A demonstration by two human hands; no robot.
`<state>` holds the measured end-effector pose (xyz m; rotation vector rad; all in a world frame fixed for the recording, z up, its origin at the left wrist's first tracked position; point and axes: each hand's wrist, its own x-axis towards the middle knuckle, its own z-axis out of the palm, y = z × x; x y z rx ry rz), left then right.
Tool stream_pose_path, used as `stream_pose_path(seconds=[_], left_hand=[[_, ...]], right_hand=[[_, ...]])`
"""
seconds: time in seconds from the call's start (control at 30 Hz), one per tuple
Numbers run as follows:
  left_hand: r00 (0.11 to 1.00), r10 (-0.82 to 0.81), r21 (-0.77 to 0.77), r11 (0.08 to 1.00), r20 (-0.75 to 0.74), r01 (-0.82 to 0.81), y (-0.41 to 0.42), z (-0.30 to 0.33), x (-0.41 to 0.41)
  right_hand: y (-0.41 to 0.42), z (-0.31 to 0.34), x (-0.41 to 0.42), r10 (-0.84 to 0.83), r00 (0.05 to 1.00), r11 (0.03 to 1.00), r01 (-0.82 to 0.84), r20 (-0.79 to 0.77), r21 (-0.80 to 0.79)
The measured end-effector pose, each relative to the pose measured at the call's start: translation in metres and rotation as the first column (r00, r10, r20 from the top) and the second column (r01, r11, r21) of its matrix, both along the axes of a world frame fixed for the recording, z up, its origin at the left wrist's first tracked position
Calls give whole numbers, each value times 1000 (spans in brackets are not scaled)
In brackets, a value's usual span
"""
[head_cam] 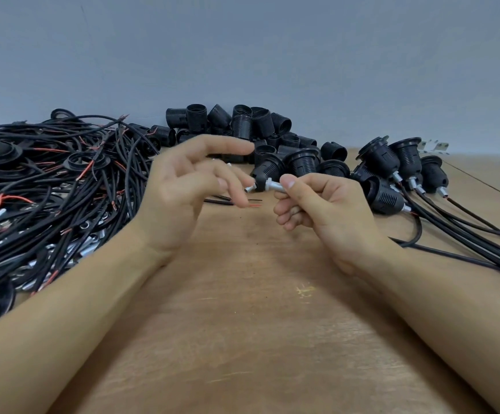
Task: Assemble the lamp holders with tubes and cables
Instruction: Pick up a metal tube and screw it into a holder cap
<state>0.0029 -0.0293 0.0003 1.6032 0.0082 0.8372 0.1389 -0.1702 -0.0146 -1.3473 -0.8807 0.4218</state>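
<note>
Fingers of your right hand [311, 204] pinch a metal tube [275, 185]; your left hand [189, 186] hovers loosely spread, holding nothing, above the tabletop [242, 324].

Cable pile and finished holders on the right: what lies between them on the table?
In the head view: both hands, left hand and right hand gripping a metal tube, over bare wooden table.

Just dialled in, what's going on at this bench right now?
A person is assembling lamp holders at a wooden table. The right hand pinches a small metal tube, its tip by a black holder lying on the table. The left hand hovers with loose fingers just above a cable end showing red and black wires; it looks blurred. A tangle of loose cables lies left, bare holders are heaped at the back, and holders already fitted with cables sit on the right.
</note>
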Motion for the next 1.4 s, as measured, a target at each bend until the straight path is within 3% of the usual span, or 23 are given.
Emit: stream_pose_path(seconds=[0.17, 0.3, 0.43, 0.5, 0.6, 0.7, 0.8, 0.9, 0.97, 1.0, 1.07, 1.13, 1.2, 1.27, 1.4], left_hand=[[986, -106, 50, 992, -130, 113, -4, 1, 0], [1000, -13, -78, 997, -10, 12, 1, 5, 0], [984, -74, 24, 997, -161, 79, -3, -1, 2], [996, -56, 32, 998, -67, 58, -4, 0, 1], [990, 116, -138, 985, 83, -103, 5, 8, -3], [990, 131, -70, 989, -41, -134, 7, 7, -2], [972, -28, 18, 999, -234, 33, -2, 3, -1], [998, -28, -80, 996, -59, 23, 2, 14, -6], [988, 156, -180, 972, -2, -154, 14, 20, -10], [950, 309, -136, 940, -39, -312, 21, 21, -10], [791, 597, 137, 802, -134, -582, 36, 15, -12], [634, 759, 444, 625, -149, -642, 47, 9, -15], [598, 793, 640, 520, -117, -565, 55, 3, -17], [645, 757, 765, 475, -103, -435, 56, -3, -13], [700, 670, 898, 430, -247, -94, 44, -13, 4]], right_hand=[[1, -1, 0, 15, 1000, 1000, -15, 4, -7], [0, -1, 2, 6, 1000, 1000, -6, 10, 0], [1, -2, 0, 24, 999, 1000, -24, 24, -8], [1, -2, 0, 23, 999, 1000, -23, 28, -7], [0, -2, 2, 9, 999, 1000, -9, 33, -5], [1, -2, 1, 18, 999, 1000, -17, 40, -12], [1, -4, 1, 23, 999, 1000, -22, 39, -17], [1, -3, 3, 1, 999, 1000, -1, 42, -16], [1, -3, 4, -20, 999, 1000, 21, 48, -15], [1, -3, 4, -29, 998, 999, 29, 47, -17], [1, -4, 5, -49, 998, 999, 50, 35, -19], [2, -4, 5, -70, 997, 997, 71, 21, -20], [2, -4, 6, -75, 997, 997, 76, 19, -32], [1, -5, 4, -61, 998, 997, 63, 32, -54], [1, -6, 2, -44, 997, 993, 49, 56, -103]])
